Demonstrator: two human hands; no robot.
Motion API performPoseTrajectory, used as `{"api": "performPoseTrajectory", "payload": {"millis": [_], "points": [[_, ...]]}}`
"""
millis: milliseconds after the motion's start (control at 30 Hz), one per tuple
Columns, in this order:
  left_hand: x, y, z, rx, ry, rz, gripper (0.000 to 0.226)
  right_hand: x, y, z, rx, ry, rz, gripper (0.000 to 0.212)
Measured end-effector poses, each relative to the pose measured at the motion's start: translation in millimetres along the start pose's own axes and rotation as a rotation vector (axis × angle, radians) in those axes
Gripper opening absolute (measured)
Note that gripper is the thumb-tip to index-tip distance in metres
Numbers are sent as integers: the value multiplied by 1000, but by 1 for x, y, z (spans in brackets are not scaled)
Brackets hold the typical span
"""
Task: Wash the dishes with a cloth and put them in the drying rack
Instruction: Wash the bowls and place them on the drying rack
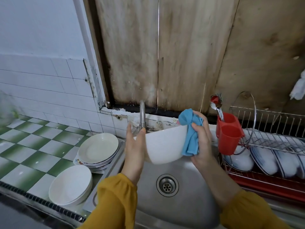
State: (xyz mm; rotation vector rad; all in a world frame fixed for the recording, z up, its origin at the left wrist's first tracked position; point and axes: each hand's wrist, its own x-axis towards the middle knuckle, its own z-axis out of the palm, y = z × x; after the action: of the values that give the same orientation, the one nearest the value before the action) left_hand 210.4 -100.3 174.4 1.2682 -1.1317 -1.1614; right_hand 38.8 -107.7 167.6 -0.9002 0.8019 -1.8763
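I hold a white bowl (163, 144) tilted on its side above the steel sink (181, 204), just below the tap (142, 113). My left hand (134, 146) grips the bowl's left rim, thumb over the edge. My right hand (202, 139) holds a blue cloth (189, 131) against the bowl's right rim, the cloth draped over the edge. At the right stands a wire drying rack (270, 139) with several white plates standing in it.
A stack of white plates (98, 147) and a stack of white bowls (71, 185) sit on the green checked counter left of the sink. A red cutlery holder (228, 134) with spoons hangs on the rack. The drain (167, 185) lies under the bowl.
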Motion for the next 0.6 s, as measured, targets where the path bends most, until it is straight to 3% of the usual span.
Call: {"api": "performPoseTrajectory", "payload": {"millis": [33,100,167,233,333,467,600], "points": [[1,2,-1,-173,-48,-147,80,-1,-1,2,-44,-16,-40,38],[3,6,-8,-337,-151,-370,59,-5,-7,6,-71,-89,-85,44],[6,1,-12,-384,-171,-484,35,-9,-14,6,-139,-201,-74,47],[10,-9,-14,-458,-119,-495,33,-10,-22,8,-323,-333,-45,44],[7,-8,-12,-495,-16,-248,30,-6,-29,17,-617,-385,77,28],[-4,2,-9,-291,-16,128,31,-4,-18,38,-721,-98,150,19],[-13,5,-2,-198,-58,261,31,-21,-1,69,-762,12,52,27]]}}
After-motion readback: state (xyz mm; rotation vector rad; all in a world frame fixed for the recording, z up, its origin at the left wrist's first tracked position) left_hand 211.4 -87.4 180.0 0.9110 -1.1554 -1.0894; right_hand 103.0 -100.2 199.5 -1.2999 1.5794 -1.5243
